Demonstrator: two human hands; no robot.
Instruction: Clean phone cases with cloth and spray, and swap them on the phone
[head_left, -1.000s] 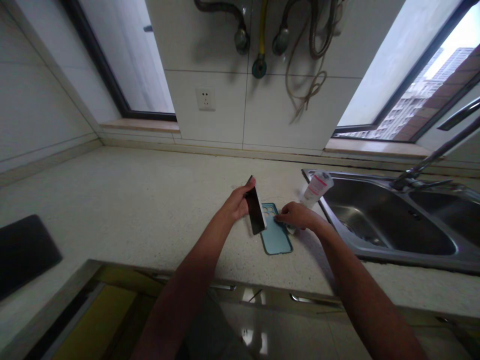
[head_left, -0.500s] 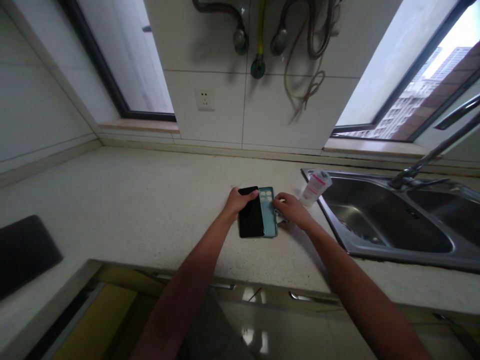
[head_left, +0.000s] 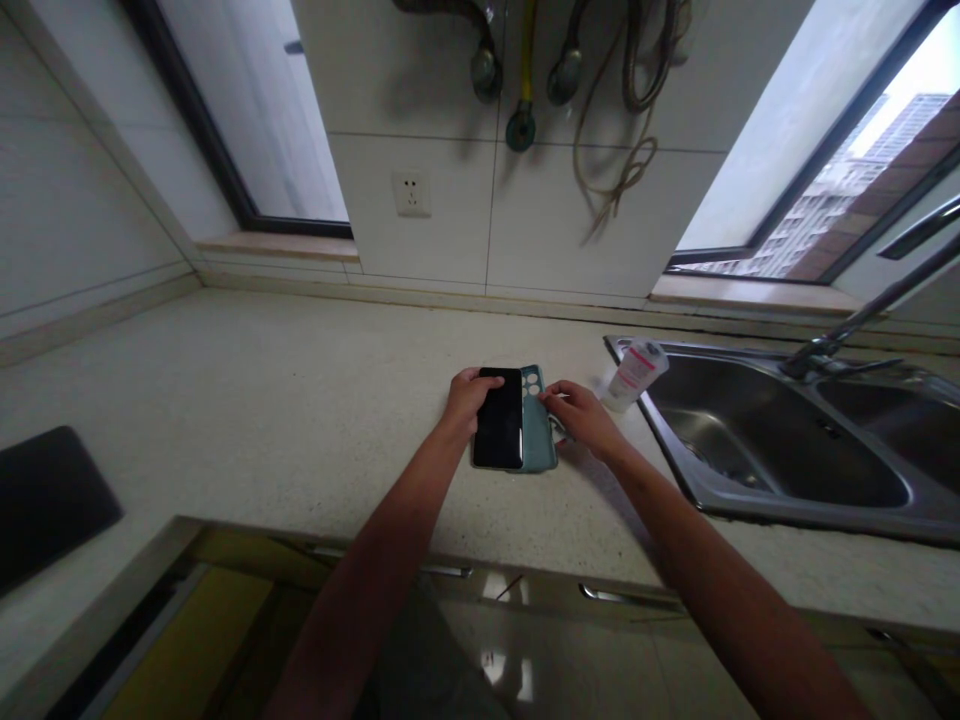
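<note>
The phone [head_left: 496, 425] is clamped in the left grip [head_left: 463, 400]; the teal case [head_left: 538, 438] shows from behind it, between both grips, its edge pinched in the right grip [head_left: 581, 412]. Beside that grip, a pink-striped bottle [head_left: 637, 372] stands on the table [head_left: 337, 410].

**Bare Arms [head_left: 401, 510], Dim Grey-Green Cloth [head_left: 431, 660]**

From where I stand, the left hand [head_left: 462, 402] and the right hand [head_left: 585, 415] are both ungloved, with slender fingers [head_left: 553, 396]. Just behind the fingers come narrow wrists, and farther back the forearms are smooth and uncovered, broadening away from the fingers. Farthest back from the fingers, between the two arms, shows the one bit of clothing I can make out, plain and shadowed; whether shirt or trousers, I cannot tell.
</note>
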